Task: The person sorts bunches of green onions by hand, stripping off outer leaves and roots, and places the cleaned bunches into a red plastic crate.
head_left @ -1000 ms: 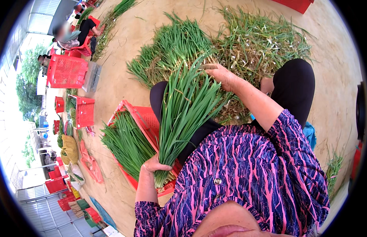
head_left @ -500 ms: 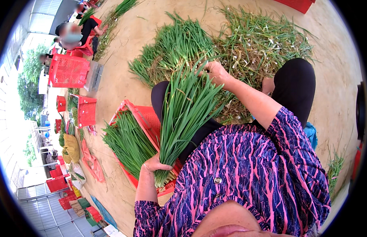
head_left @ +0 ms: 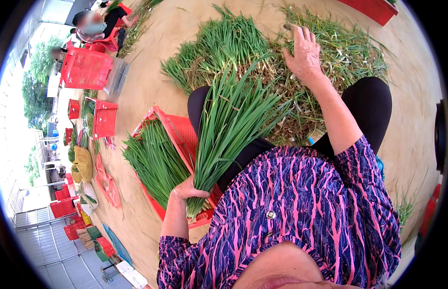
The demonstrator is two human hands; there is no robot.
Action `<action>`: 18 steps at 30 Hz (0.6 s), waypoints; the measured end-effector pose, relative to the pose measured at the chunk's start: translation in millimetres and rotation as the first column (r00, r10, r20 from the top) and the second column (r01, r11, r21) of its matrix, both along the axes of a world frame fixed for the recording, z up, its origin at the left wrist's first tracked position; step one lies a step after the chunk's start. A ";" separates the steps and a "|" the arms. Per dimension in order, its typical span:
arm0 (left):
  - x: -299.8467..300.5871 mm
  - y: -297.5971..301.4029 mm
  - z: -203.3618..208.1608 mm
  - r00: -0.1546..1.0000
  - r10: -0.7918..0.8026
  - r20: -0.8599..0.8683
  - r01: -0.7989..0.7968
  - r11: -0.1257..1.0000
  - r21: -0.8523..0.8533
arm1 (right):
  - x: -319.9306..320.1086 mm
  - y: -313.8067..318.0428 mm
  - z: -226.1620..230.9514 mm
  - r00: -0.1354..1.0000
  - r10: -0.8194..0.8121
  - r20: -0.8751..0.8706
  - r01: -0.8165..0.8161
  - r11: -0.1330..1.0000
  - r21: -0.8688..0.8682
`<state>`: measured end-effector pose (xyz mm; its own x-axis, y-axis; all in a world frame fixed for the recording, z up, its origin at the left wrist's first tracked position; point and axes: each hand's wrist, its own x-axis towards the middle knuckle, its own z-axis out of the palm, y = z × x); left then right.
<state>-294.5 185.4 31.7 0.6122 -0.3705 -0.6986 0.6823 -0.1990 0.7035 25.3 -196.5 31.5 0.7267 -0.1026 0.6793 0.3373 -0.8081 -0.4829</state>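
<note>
Long, flat-bladed green stalks gathered in a loose bundle (head_left: 233, 120) lie slantwise in front of the person in the head view, butt ends close to the body and leaf tips fanned outward. The left hand (head_left: 190, 189) grips them near the pale butts, thumb across the top, probably because that end is narrow and firm enough to keep the whole sheaf together while the leaves spread. They pass over the left leg in black trousers (head_left: 199, 98), which may take some of their weight. Just beside that leg stands a red plastic crate with perforated walls (head_left: 181, 131), within easy reach of the left hand; the green stalks inside it (head_left: 154, 161) lie mostly lengthwise, likely to keep their blades straight.

The right hand (head_left: 305, 55) is open, fingers apart, above a tangled heap of green and straw-brown leaves (head_left: 339, 53). Next to this heap lies a denser pile of green stalks with brown roots (head_left: 233, 43).

The right palm faces away, so anything tucked beneath it cannot be made out. The left fingers are mostly hidden behind the bundle, which also covers part of the crate's near end. A second red crate (head_left: 373, 9) is cut off at the top, and the seated co-worker (head_left: 96, 26) is small and blurred.
</note>
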 end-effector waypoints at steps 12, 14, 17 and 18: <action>-8.9 2.1 -8.2 0.997 0.073 0.009 -0.073 0.997 -0.027 | -93.7 59.7 2.5 0.642 0.608 -0.467 -0.713 0.698 -0.072; -8.5 3.2 -9.1 0.998 0.065 -0.008 -0.065 0.996 -0.062 | -92.7 61.7 -1.2 0.546 0.648 -0.531 -0.743 0.668 0.052; -7.4 0.8 -8.1 0.997 0.080 -0.024 -0.081 0.994 -0.074 | -91.2 64.9 4.3 0.407 0.681 -0.609 -0.736 0.639 0.223; -6.5 -0.8 -6.4 0.996 0.088 -0.029 -0.090 0.993 -0.071 | -91.1 65.6 4.7 0.370 0.707 -0.602 -0.728 0.624 0.285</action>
